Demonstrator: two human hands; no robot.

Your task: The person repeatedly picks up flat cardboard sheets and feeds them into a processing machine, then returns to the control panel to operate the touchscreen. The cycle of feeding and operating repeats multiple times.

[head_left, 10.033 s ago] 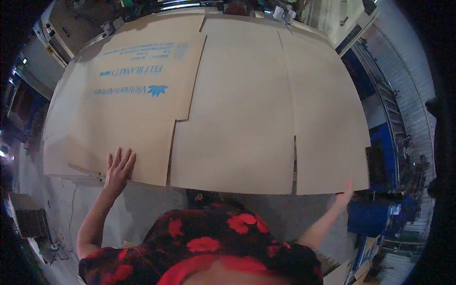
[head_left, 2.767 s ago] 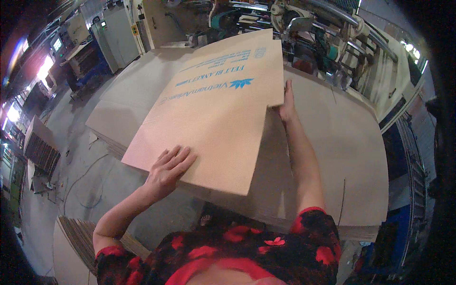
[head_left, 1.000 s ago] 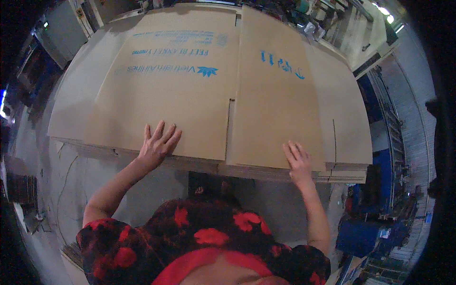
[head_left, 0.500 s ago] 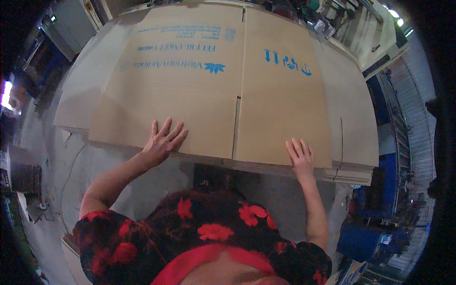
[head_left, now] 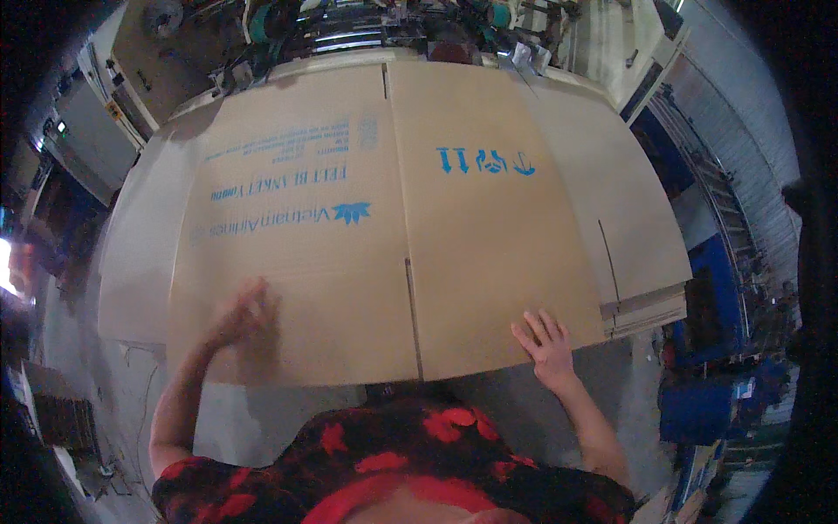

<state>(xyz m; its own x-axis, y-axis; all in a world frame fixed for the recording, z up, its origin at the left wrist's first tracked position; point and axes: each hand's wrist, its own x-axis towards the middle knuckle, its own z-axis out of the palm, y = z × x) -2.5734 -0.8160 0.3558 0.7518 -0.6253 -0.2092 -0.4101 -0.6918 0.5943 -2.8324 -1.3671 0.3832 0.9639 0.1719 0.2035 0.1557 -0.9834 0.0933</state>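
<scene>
A flat brown cardboard box blank (head_left: 480, 253) with blue printing lies on top of a stack of similar blanks (head_left: 650, 253). Two dark slots run into it from its far and near edges. My right hand (head_left: 548, 349) rests near its front right edge, fingers stretched out over the board. Over the front left part is my left hand (head_left: 244, 313), smeared by motion, with a shadow beside it. Whether it touches the board cannot be told, and its fingers are unclear.
Behind the stack stands a machine (head_left: 349, 35) with rollers and metal parts. Blue equipment (head_left: 707, 410) is on the right. More stacked board (head_left: 61, 410) sits on the floor at the left.
The view has tilted up, showing more of the machine. My left hand has moved left and farther in over the blank, away from its front edge. My right hand stays near the front right.
</scene>
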